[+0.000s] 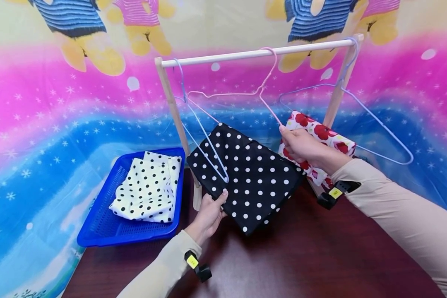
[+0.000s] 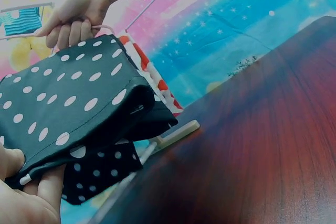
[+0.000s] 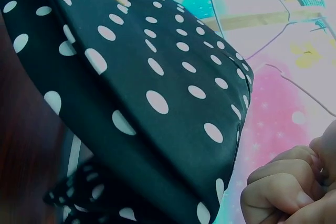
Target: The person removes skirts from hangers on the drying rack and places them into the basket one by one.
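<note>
A black cloth with white dots (image 1: 253, 174) hangs folded over a pink hanger (image 1: 271, 109), tilted down to the right. My left hand (image 1: 208, 213) pinches the cloth's lower left edge, thumb on top, fingers beneath. In the left wrist view the folded layers of the black cloth (image 2: 68, 93) gape open there. My right hand (image 1: 301, 142) grips the right arm of the pink hanger, its fingers (image 3: 283, 182) curled in the right wrist view. The hanger's hook is over the white bar (image 1: 223, 57). Behind my right hand hangs a red-flowered white cloth (image 1: 322, 132).
A blue hanger (image 1: 376, 120) hangs at the rack's right end. Another blue hanger (image 1: 203, 130) on the left overlaps the black cloth. A blue basket (image 1: 126, 240) holding a white cloth with black dots (image 1: 145, 186) stands left on the dark wooden table (image 1: 283, 265).
</note>
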Demonstrator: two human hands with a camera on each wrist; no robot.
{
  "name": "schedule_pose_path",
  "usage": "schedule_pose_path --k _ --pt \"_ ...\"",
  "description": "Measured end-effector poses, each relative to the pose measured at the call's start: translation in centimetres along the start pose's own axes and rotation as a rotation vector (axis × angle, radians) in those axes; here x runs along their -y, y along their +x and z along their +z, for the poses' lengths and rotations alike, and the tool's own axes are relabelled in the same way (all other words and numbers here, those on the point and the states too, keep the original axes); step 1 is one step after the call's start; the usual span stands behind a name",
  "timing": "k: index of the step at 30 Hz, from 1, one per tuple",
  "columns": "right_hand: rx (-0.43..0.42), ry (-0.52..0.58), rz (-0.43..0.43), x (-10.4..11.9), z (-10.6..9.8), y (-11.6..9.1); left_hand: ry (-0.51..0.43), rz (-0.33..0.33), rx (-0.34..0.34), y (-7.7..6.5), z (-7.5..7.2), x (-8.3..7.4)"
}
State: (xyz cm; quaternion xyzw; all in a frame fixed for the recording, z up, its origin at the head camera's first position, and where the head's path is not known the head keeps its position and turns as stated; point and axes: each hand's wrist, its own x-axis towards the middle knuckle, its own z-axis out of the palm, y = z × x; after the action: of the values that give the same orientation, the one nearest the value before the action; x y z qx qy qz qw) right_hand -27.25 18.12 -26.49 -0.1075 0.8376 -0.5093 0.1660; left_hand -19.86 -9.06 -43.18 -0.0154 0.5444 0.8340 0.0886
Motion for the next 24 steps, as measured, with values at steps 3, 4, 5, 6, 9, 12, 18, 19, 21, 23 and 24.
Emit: schedule_pose_path --k 3,4,5,6,9,12,18,19,21,23,24 --pt "0.006 -0.004 -0.001 0.0 0.0 0.0 0.007 0.002 0.002 -0.3 -0.2 -0.3" --pt "0.009 -0.004 -0.003 0.0 -0.1 0.0 0.009 0.002 0.002 -0.4 -0.2 -0.4" --pt "0.011 -0.003 -0.003 0.0 -0.1 0.0 0.014 0.001 0.003 -0.5 -0.3 -0.5" --pt "0.013 -0.001 -0.003 0.0 -0.1 0.0 0.018 0.0 0.003 -0.5 -0.3 -0.6" --pt "0.013 0.0 -0.003 0.0 -0.1 0.0 0.036 -0.004 0.002 -0.8 -0.4 -0.9" --pt "0.006 -0.009 -0.005 0.1 -0.3 0.0 0.048 -0.008 -0.005 -1.0 -0.6 -1.1" --pt "-0.028 -0.01 0.006 0.0 -0.6 -0.2 0.049 -0.018 0.004 -1.2 -0.9 -1.0" --pt "-0.031 -0.007 0.007 0.0 -0.6 -0.2 0.048 -0.019 0.007 -1.2 -1.0 -1.0" --pt "-0.029 -0.005 0.01 -0.1 -0.7 -0.2 0.05 -0.019 0.011 -1.3 -1.1 -1.0" --pt "-0.027 -0.007 0.011 0.0 -0.8 -0.2 0.053 -0.019 0.013 -1.4 -1.1 -1.0" --pt "-0.025 -0.008 0.012 0.0 -0.8 -0.2 0.053 -0.02 0.012 -1.4 -1.2 -1.1"
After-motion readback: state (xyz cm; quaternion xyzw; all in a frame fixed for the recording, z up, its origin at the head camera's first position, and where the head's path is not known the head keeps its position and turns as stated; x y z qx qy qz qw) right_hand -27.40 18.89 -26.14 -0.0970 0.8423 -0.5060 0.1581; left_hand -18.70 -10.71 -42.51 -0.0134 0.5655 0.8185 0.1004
